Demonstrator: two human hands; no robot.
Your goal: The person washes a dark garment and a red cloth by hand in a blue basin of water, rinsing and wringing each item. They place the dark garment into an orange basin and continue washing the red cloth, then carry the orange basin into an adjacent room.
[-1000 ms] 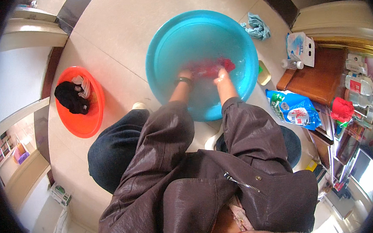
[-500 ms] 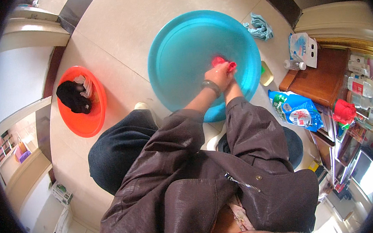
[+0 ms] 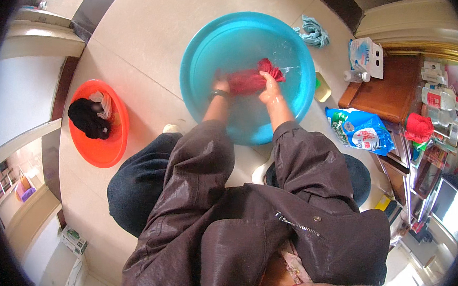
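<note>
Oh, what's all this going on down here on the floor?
A person has both bare hands in a blue basin of cloudy water, with a red cloth stretched between them. The right hand grips one end; the left hand is at the other, its fingers hard to make out. To the left, an orange basin holds a black cloth and a pale one. A crumpled blue-green cloth lies on the floor beyond the blue basin's right side.
</note>
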